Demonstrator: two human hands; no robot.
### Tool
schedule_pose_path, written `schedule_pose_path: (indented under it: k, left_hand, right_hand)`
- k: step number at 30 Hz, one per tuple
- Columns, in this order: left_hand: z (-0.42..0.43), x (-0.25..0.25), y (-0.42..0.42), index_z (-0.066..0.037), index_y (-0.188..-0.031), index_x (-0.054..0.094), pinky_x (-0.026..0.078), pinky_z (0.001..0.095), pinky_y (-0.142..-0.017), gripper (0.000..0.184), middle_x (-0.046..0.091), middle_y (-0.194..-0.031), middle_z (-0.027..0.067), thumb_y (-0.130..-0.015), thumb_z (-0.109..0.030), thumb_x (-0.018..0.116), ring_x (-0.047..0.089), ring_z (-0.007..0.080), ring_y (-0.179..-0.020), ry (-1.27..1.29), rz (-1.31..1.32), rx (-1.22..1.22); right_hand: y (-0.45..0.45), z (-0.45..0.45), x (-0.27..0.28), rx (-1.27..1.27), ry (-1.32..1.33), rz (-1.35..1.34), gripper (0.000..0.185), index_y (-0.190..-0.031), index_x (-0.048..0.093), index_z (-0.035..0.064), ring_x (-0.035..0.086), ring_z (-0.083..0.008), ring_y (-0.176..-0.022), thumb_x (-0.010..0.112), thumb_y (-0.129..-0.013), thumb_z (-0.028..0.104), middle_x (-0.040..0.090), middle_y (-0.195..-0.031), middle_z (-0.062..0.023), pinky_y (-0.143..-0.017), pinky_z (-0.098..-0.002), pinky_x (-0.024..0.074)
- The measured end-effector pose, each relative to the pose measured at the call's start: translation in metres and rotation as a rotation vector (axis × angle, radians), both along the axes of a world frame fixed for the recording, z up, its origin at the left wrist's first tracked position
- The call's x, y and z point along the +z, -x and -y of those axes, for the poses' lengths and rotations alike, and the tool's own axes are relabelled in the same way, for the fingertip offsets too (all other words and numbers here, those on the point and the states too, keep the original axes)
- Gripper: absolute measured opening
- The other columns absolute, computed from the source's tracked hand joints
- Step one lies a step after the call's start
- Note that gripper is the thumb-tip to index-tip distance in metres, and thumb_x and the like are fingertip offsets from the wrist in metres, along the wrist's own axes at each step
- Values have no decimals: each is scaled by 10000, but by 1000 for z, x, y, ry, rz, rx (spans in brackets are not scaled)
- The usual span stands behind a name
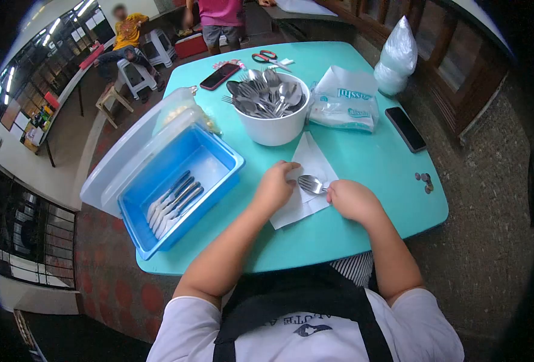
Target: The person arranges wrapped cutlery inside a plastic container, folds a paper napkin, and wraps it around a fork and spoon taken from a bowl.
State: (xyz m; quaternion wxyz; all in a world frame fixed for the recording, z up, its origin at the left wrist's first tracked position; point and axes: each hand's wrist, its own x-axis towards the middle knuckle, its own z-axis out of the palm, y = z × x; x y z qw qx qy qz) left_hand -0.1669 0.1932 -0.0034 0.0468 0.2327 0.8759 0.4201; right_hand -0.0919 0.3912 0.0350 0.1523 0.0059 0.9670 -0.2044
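Silver metal fork (311, 184) lay on the thin white paper napkin (291, 212) atop the smooth teal table (399, 202), its handle pinched in the right hand (354, 200), while the left hand (274, 187) curved over the paper's left edge, whether pinching or just pressing I could not tell. Loose pressure there could have let the sheet skew, and tines dragged across it could have torn it. Beyond, a knock could have spilled heaped cutlery (265, 93) from the round white plastic tub (273, 130).

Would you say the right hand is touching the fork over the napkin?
Touching: the head view shows the right hand pinching the fork by its handle.
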Motion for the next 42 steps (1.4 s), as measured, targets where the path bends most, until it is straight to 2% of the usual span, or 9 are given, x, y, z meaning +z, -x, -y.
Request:
schedule_pose_path:
  k: [4, 7, 10, 13, 25, 28, 37, 42]
  left_hand:
    - [2, -3, 2, -51, -1242, 619, 498, 404, -886, 520, 627, -1136, 197, -734, 15, 710, 617, 375, -1016, 11, -20, -9]
    - [1, 1, -3, -73, -1300, 575, 514, 396, -846, 601, 647, -1091, 199, -726, -13, 743, 644, 345, -953, 11, -145, 64]
    - [2, -3, 8, -78, -1323, 548, 532, 378, -788, 627, 668, -1022, 184, -734, -35, 759, 664, 289, -856, -1, 33, 90]
    - [3, -5, 11, -67, -1307, 557, 538, 364, -739, 590, 679, -971, 160, -752, -37, 754, 660, 243, -781, -22, 51, 103]
    - [-4, 3, 16, -43, -1260, 573, 506, 306, -688, 493, 600, -804, 61, -779, 10, 669, 592, 140, -712, -131, 100, 39]
    - [-10, 10, 13, -32, -1249, 571, 500, 301, -679, 480, 582, -784, 52, -778, 23, 638, 575, 129, -702, -166, 152, 4]
    - [-26, 8, 9, -21, -1221, 577, 508, 312, -673, 479, 640, -826, 103, -748, 23, 638, 604, 162, -706, -71, 56, -51]
    - [-29, 13, 5, -11, -1161, 611, 511, 308, -689, 410, 660, -854, 106, -753, 18, 640, 620, 159, -731, -61, 175, -42]
  right_hand:
    - [10, 1, -1, 25, -60, 48, 265, -958, 708, 42, 668, -377, -900, 501, -895, 195, 690, -965, -214, -826, -484, 509]
    - [15, -1, -5, 21, -75, 56, 272, -961, 711, 40, 670, -378, -903, 497, -900, 197, 690, -975, -218, -829, -485, 509]
    - [19, -3, -2, 41, -89, 81, 282, -959, 712, 34, 670, -382, -902, 485, -905, 193, 690, -979, -220, -828, -481, 510]
    - [25, -5, 3, 81, -100, 106, 291, -961, 713, 29, 670, -382, -902, 475, -905, 187, 689, -983, -222, -826, -474, 512]
    - [35, -13, -1, 160, -122, 65, 286, -958, 719, 33, 678, -374, -883, 485, -873, 173, 692, -976, -217, -809, -466, 521]
    - [34, -13, 0, 152, -113, 60, 283, -955, 721, 40, 678, -373, -882, 486, -870, 173, 693, -970, -215, -805, -465, 523]
    - [32, -15, -1, 155, -128, 37, 279, -938, 718, 33, 681, -373, -861, 484, -877, 173, 696, -953, -209, -781, -472, 528]
    - [31, -16, -2, 148, -124, 36, 279, -924, 719, 35, 682, -372, -856, 482, -878, 174, 696, -942, -210, -773, -472, 529]
